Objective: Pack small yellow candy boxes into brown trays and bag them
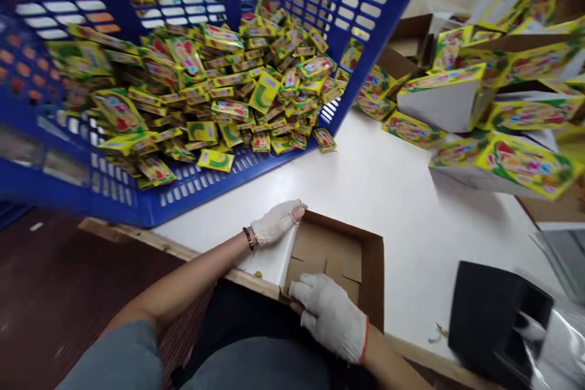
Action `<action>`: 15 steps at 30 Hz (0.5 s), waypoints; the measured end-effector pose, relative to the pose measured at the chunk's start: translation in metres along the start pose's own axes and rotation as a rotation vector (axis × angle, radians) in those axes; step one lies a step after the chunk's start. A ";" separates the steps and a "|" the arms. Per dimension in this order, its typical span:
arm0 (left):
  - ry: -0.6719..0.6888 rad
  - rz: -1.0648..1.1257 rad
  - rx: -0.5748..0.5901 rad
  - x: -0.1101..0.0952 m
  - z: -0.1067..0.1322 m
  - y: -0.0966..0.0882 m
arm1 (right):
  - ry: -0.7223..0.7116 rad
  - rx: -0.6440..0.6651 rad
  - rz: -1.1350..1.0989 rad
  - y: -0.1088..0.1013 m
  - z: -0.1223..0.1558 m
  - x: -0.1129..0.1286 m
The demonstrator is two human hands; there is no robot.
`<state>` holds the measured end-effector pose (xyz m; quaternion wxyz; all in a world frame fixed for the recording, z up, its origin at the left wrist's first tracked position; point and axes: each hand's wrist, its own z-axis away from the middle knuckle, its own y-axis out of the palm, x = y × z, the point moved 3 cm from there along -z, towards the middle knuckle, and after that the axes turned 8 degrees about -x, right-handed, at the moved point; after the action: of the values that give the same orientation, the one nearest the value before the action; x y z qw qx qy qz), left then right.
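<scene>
An open cardboard box (338, 250) with a bare brown inside lies at the near edge of the white table, its overlapping bottom flaps showing. My left hand (278, 222), in a white glove with bare fingertips, pinches the box's far left corner. At the near left corner, my right hand (329, 315), gloved with an orange cuff, curls its fingers over the wall; part of its grip is hidden. Beyond my left hand, a tipped blue plastic basket (169, 204) holds a heap of small yellow-green packets (228, 106) with fruit pictures.
Several printed yellow cartons (525, 161) are piled at the right, some standing open. A black box-like object (479, 304) and clear plastic (564, 341) lie at the near right. The table's wooden front edge (256, 283) runs close to my body.
</scene>
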<state>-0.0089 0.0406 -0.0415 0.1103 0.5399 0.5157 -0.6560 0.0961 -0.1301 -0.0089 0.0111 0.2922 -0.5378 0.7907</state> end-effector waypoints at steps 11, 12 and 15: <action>-0.302 -0.495 -0.531 0.056 0.002 -0.189 | 0.062 0.047 -0.237 -0.010 -0.004 0.005; -0.292 -0.479 -0.521 0.052 0.004 -0.184 | 0.047 0.014 -0.295 -0.012 -0.004 0.002; -0.272 -0.289 -0.488 0.031 0.013 -0.139 | 0.095 -0.257 -0.474 -0.027 -0.009 -0.016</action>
<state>-0.1260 0.1045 0.0087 0.2100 0.3258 0.7098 -0.5882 0.1138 -0.1065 0.0040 0.2581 0.3684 -0.5494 0.7042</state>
